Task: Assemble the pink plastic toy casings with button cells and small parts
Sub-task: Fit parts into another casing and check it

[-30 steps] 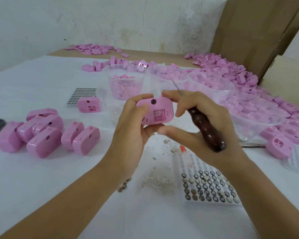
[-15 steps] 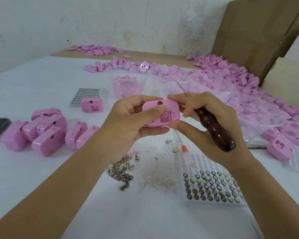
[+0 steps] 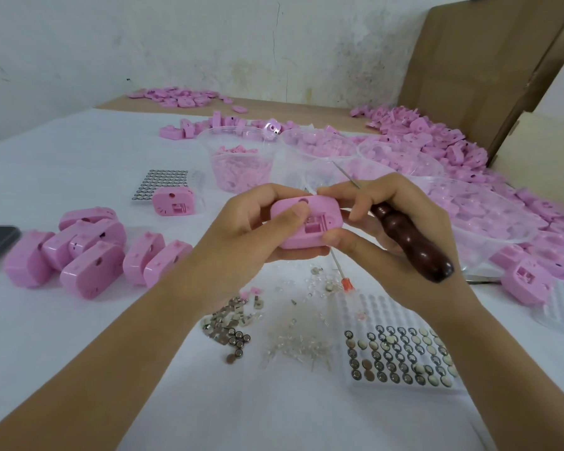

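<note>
White-covered table (image 3: 79, 151) strewn with pink casings (image 3: 92, 275) — cracked wall (image 3: 176, 43), cardboard (image 3: 485, 76) behind.

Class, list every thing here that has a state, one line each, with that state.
pink casing: held in both hands, compartment side showing.
left hand: grips the casing.
right hand: holds wooden-handled awl, pinches casing.
button-cell tray: partly emptied.
clear tub: holding pink parts.
</note>
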A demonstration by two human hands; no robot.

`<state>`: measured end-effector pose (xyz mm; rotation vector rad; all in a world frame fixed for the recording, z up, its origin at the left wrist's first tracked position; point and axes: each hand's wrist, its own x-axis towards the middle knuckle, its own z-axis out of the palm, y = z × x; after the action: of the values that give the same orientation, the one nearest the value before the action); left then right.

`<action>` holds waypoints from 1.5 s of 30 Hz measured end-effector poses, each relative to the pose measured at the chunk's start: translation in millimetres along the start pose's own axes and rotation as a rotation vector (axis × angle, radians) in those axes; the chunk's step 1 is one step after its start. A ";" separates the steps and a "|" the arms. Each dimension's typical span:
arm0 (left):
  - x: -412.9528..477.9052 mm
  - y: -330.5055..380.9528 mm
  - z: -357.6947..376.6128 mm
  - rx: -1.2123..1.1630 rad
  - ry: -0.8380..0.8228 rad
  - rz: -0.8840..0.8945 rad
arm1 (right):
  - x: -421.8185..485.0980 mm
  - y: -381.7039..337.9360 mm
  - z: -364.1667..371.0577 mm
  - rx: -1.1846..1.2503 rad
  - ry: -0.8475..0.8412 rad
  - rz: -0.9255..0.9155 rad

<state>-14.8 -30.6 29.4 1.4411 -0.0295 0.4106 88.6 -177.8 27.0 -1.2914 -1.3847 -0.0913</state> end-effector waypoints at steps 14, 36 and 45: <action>-3.1 -6.4 -13.0 0.652 -0.164 0.179 | 7.3 -3.9 -20.4 0.006 -0.157 0.314; -6.8 -42.7 -12.1 0.824 -0.327 0.128 | -37.2 27.4 -5.2 0.477 0.094 0.725; -3.9 -43.6 -13.4 0.987 -0.367 0.132 | -36.3 28.5 -3.6 0.453 0.008 0.747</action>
<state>-8.7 -21.8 -15.1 2.4869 -0.2460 0.2609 100.4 -191.5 -15.7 -1.3263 -0.7759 0.6848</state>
